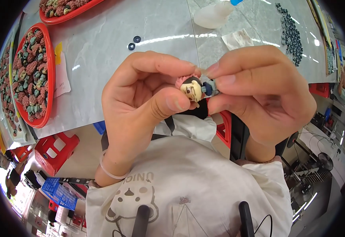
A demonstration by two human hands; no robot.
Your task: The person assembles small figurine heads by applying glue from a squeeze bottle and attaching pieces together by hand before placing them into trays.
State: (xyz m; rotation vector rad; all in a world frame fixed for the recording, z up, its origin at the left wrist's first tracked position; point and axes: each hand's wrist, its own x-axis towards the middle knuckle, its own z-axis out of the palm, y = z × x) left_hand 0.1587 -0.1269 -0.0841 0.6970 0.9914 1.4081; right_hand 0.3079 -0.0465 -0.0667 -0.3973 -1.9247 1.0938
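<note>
Held up over the table's near edge is a small toy figure whose head (189,89) has pink hair, a dark band and a pale face. My left hand (141,91) pinches that head between thumb and fingers. Against the neck sits the figure's blue-grey body (209,87), gripped by the thumb and fingertips of my right hand (259,87). Head and body touch; whether they are joined, I cannot tell. The fingers hide part of both pieces.
A red oval tray (50,79) of pink-haired figure pieces stands at left, another red tray (67,16) behind it. Two dark rings (134,42) lie mid-table. Several small dark-blue parts (291,35) spread at far right, beyond a white bottle (212,15) and a paper scrap (237,39).
</note>
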